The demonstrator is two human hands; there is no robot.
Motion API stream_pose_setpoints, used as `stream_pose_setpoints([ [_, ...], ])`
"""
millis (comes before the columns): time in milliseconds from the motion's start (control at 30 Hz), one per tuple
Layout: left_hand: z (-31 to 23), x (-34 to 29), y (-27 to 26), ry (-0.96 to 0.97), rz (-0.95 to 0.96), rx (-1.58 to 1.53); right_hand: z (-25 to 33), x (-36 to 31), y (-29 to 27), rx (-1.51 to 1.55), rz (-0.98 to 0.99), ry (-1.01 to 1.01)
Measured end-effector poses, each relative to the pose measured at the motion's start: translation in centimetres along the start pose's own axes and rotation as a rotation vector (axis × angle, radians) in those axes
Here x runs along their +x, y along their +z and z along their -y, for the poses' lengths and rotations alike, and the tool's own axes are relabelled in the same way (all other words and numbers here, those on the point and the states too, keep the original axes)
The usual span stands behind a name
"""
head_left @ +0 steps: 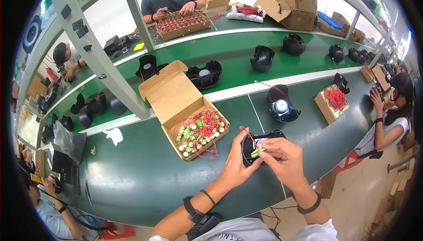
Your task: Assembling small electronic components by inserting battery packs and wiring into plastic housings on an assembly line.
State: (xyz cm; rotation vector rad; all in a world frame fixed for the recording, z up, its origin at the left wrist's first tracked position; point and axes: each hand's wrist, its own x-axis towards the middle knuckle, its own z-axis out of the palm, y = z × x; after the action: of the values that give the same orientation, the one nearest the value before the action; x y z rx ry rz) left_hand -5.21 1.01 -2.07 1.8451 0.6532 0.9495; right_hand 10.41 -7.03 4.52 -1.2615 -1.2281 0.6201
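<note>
My left hand [232, 167] is wrapped round the near left side of a black rounded plastic shell [247, 156], which lies on the green tabletop. Inside that shell is a grey round part, partly covered by my fingers. With its fingertips pinched together, my right hand [285, 158] holds a small green battery pack [256, 152] over the shell. A red wire [246, 131] sticks up by my left fingers. To the left stands an open cardboard box [172, 147] with many green battery packs [198, 131] and tangled red leads. Another black shell with a speaker [280, 105] lies just beyond my hands.
A green conveyor belt [238, 73] carrying several black shells runs behind the table. A grey metal post [103, 64] rises at the left. Another box of red-wired parts [330, 104] sits to the right. A crumpled white tissue [114, 136] lies left. Other people work around the line.
</note>
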Motion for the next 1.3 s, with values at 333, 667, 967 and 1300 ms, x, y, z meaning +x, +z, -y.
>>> stream_pose_setpoints([
  [333,0.4,-0.2,0.4,-0.027,0.08,-0.063,-1.0,-0.1,-0.6,-0.525,0.21,-0.309],
  [667,-1.7,0.2,-0.4,-0.049,0.119,-0.07,2.2,1.2,-3.0,-0.819,0.38,-0.397],
  [967,-4.9,2.0,-5.8,0.031,-0.07,-0.293,1.3,7.9,-4.7,-0.199,0.363,0.165],
  [1300,-1.5,-1.7,-5.2,0.0,-0.128,-0.224,-10.3,34.3,-3.8,-0.354,-0.296,0.529],
])
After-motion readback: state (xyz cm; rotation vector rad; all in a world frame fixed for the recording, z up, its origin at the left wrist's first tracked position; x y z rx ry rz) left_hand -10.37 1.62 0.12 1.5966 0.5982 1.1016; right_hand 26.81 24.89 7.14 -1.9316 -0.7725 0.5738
